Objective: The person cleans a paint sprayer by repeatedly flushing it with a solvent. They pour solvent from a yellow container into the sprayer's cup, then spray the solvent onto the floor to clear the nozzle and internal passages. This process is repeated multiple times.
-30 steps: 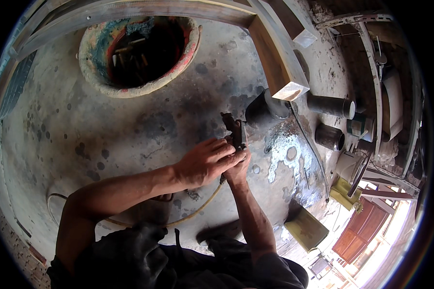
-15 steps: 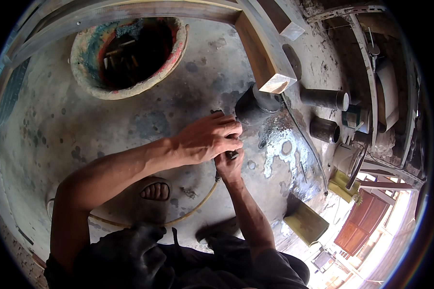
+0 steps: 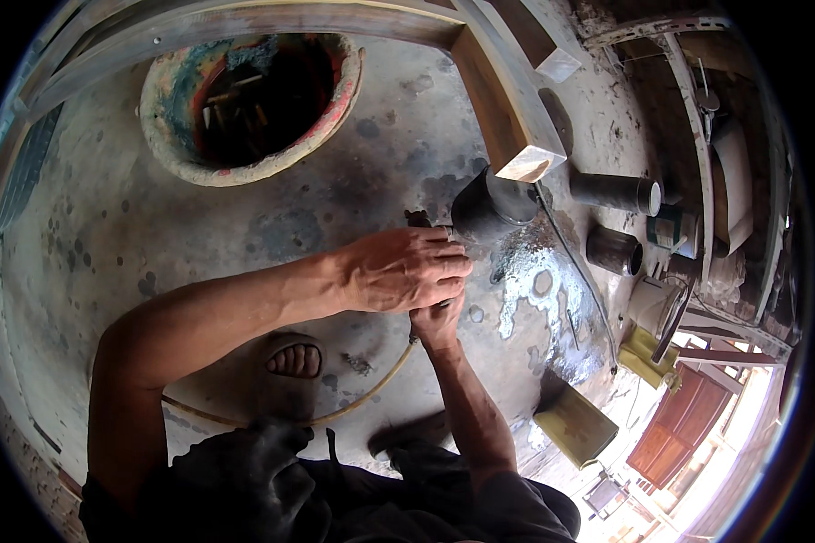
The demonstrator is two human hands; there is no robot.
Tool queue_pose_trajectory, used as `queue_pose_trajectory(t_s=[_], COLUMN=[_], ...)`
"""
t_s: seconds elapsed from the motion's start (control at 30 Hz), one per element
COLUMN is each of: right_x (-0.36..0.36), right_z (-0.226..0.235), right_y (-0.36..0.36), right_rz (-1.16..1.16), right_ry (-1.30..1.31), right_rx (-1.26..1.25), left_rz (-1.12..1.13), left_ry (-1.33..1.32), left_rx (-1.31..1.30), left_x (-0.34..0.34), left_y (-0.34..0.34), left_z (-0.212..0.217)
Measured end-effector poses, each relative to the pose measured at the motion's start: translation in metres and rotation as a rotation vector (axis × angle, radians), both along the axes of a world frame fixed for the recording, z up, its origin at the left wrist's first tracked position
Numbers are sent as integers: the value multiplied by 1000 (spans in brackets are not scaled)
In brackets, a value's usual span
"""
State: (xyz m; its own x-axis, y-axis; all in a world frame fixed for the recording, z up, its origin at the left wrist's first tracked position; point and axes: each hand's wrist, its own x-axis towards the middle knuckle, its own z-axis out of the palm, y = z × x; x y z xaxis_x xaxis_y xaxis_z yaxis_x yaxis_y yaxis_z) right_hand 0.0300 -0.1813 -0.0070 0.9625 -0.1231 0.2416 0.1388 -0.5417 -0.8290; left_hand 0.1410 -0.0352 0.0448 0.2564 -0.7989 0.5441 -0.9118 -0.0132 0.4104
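A dark spray gun [image 3: 417, 219] is in my hands, its nozzle end showing just beyond my left knuckles. Its black cup [image 3: 493, 208] sticks out to the right, tilted on its side. Below, my right hand [image 3: 437, 320] is closed round the gun's handle, which it mostly hides. Over the gun's body lies my left hand [image 3: 406, 270], fingers curled and touching the right hand. What the left fingertips press on is hidden. A yellow hose [image 3: 371, 389] runs from the handle's lower end, curving left past my sandalled foot [image 3: 293, 358].
A paint-crusted round tub [image 3: 167, 149] holding sticks stands at the far left. Wooden beams [image 3: 507, 109] hang over the far side, one end close to the cup. Dark cylinders [image 3: 614, 250], a yellowish container [image 3: 575, 423] and a shiny wet patch [image 3: 539, 290] lie to the right.
My left hand has shifted right and slightly nearer, its fingers now covering more of the right hand and gun. The gun and cup have moved slightly right in view.
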Motion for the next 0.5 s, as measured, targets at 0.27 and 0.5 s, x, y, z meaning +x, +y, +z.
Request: queue_pose_trajectory(t_s=[0.27,0.5], right_x=[-8,-14], right_z=[-4,-11], right_y=[-1,-3], right_rz=[-1,-23], right_ry=[62,304], right_rx=[67,43], left_rz=[28,44], left_ry=[27,-38], left_rx=[-61,31], left_x=[-11,-17], left_y=[-4,3], left_z=[-1,-2])
